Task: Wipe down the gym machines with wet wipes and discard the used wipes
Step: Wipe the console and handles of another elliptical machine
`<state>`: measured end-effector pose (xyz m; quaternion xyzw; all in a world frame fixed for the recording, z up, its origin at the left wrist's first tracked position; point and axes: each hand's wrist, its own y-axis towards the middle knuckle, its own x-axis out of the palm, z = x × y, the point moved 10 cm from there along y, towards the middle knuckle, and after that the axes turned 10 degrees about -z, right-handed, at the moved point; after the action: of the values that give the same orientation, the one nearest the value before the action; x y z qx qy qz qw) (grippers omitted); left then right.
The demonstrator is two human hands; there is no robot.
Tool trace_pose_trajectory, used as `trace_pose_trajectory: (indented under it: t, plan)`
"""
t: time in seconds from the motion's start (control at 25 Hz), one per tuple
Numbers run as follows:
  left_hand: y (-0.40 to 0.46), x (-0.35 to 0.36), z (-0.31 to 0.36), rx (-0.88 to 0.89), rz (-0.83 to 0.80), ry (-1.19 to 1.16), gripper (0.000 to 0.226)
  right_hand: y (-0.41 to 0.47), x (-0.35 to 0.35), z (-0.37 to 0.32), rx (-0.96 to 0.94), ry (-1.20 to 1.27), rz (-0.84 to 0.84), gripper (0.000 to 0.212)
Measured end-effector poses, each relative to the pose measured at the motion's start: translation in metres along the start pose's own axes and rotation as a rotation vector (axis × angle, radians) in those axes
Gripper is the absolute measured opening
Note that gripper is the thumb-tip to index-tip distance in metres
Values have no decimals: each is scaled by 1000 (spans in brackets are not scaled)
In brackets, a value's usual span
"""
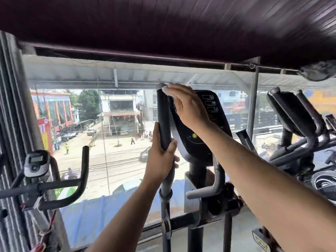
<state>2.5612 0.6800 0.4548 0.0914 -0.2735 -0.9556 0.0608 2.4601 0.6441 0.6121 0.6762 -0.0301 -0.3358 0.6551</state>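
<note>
With the left hand (161,159) gripping the handlebar (163,122) low to steady it, the right hand (183,104) should keep its wipe (168,90) pressed around the bar's top and draw firmly downward.

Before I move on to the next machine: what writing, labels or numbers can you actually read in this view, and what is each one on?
Nothing reads clearly.
Console on the machine being wiped: small icons, no legible words.
Yellow label, bottom right: letters, sideways and blurred.
Small display on the left bike: no digits legible.
Shop sign across the street: red letters, too small.
Red banner, left: too blurred.
</note>
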Motion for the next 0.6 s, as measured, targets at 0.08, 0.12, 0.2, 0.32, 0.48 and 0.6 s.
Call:
trace_pose_trajectory:
  t: [0.08,0.12,0.2,0.32,0.48,0.6]
  plan:
    - [-3,0,-2,8,-16,-52,78,25,30,1,-33,-65,-137,36]
    - [-4,-2,-3,2,-12,-66,78,29,46,2,-27,-65,-221,35]
    - [-4,-1,-4,-4,-12,-65,78,26,66,7,5,-6,-320,34]
    - [-8,4,-4,41,-29,-74,76,16,81,8,30,49,-487,35]
    - [-8,4,-5,39,-18,-87,74,19,89,5,-89,-238,-701,58]
    - [-10,5,-6,31,-24,-63,76,28,88,9,-148,-469,-740,54]
